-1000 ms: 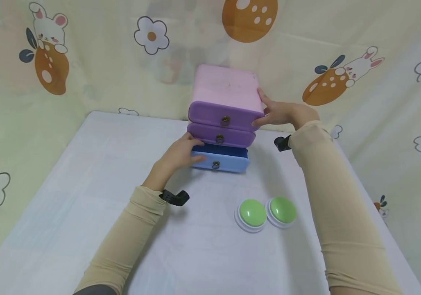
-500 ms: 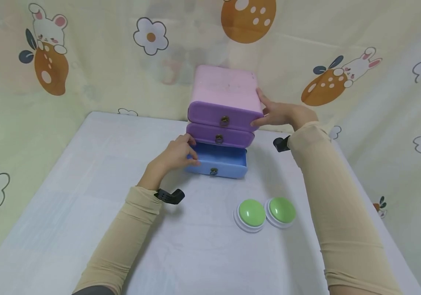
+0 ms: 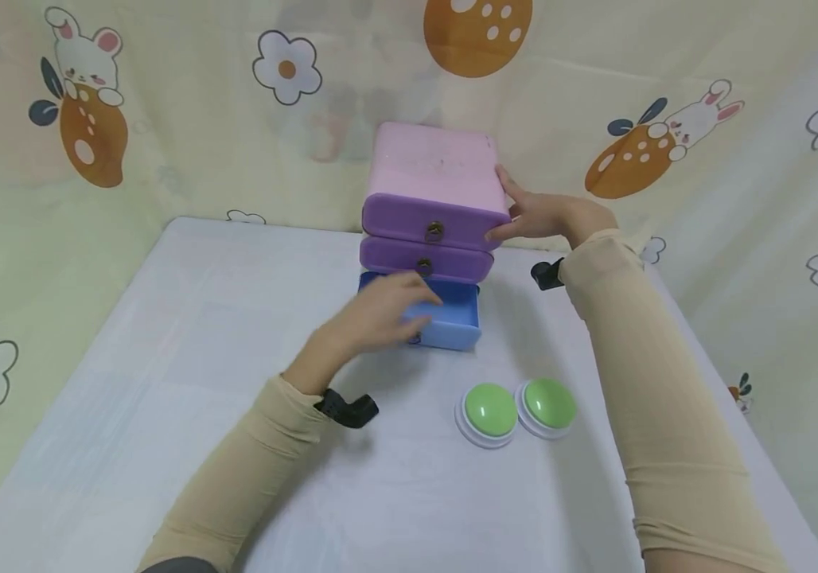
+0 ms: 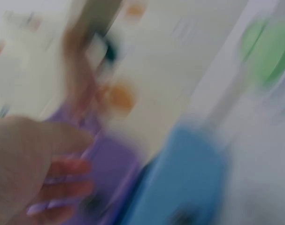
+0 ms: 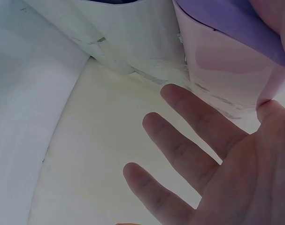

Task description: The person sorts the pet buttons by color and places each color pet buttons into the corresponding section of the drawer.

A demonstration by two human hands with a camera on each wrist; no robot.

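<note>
A small pink-topped chest of drawers [image 3: 438, 163] has two purple drawers, the upper one [image 3: 409, 220] and the lower one [image 3: 398, 256], both pushed in. Beneath them a blue drawer [image 3: 455, 334] is pulled out, its visible inside bare. My left hand [image 3: 380, 314] hovers over the left part of this drawer, fingers loosely bent around nothing, hiding much of its front; the left wrist view is blurred. My right hand [image 3: 541, 216] braces the chest's right side, thumb at the purple front. In the right wrist view, several fingers [image 5: 180, 150] are straight and spread.
Two round push buttons, a left green one [image 3: 491, 410] and a right green one [image 3: 550, 403], sit on white bases on the white table [image 3: 395, 493]. A patterned curtain [image 3: 201, 119] hangs behind the chest.
The blue drawer has slid out toward me with my left hand at its left edge. That hand has since let go and moved right, across the drawer. My right hand has stayed put.
</note>
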